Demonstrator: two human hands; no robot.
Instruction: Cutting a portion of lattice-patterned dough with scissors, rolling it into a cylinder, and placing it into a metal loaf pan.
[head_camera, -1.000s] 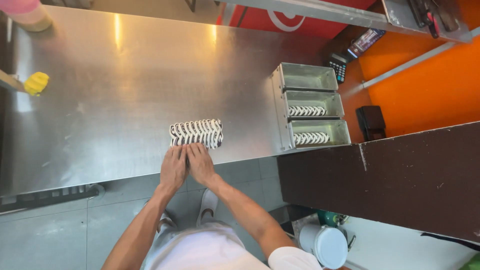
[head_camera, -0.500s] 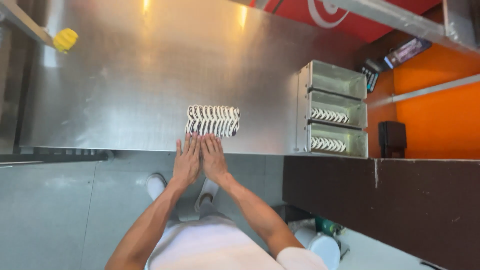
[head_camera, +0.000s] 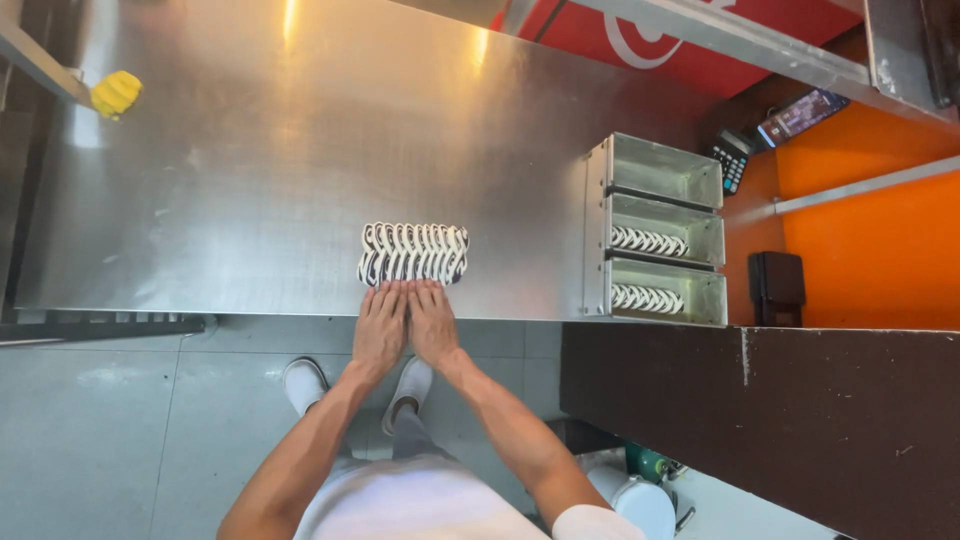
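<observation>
Head view: our left hand (head_camera: 381, 330) and right hand (head_camera: 432, 325) lie flat together, fingers extended and gripping nothing, tips against the striped dough log (head_camera: 413, 253) at the steel counter (head_camera: 250, 150) edge; beyond, loaf tins (head_camera: 662, 230) hold similar pieces.

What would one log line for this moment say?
hands: left and right side by side, fingertips at striped dough roll | surface: steel table | loaf tins: two filled, one empty
</observation>
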